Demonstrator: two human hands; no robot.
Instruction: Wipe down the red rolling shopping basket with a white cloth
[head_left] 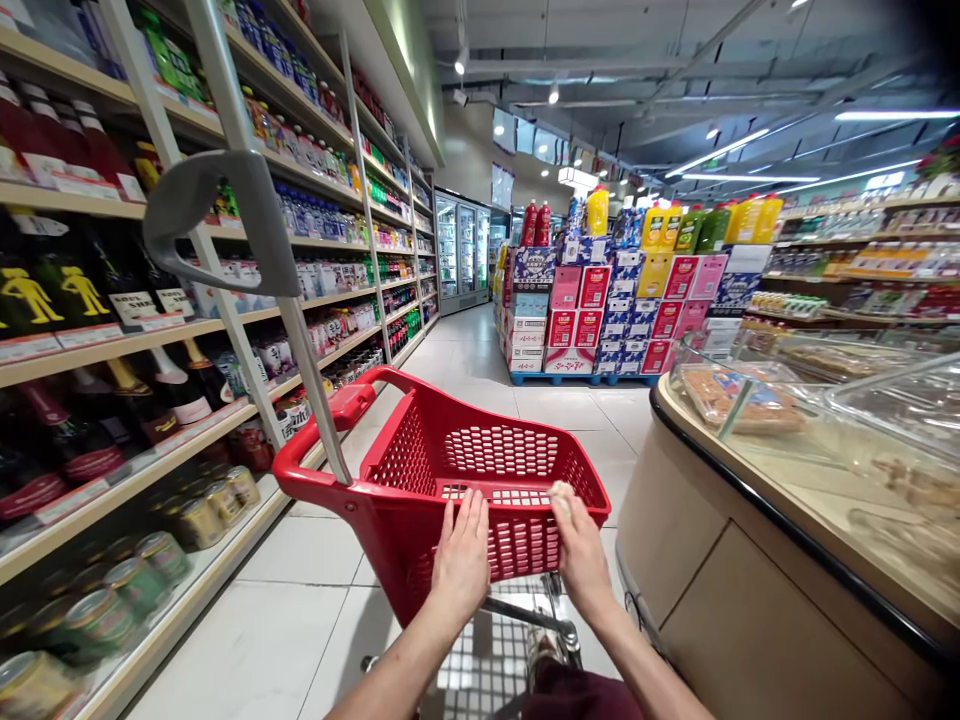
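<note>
A red plastic shopping cart (pixel 480 425) with a perforated basket stands in front of me, its near side crossing the view below the rim. My left hand (pixel 463 550) lies at that near side with its fingers stretched out and close together, palm turned toward the basket. Farther right, my right hand (pixel 582 548) is at the basket's right end, fingers bent. At its fingertips shows a small whitish lump (pixel 559 491), too small to name. A grey looped handle (pixel 255 225) on a metal pole rises from the cart's left side.
Drink shelves (pixel 315 230) run along the left, with bottles above and cans (pixel 135 585) low down. A curved display counter (pixel 720 540) with clear covers stands close on the right. Ahead, stacked drink cartons (pixel 600 310) stand on blue pallets. Glass-door coolers (pixel 461 245) are farther back.
</note>
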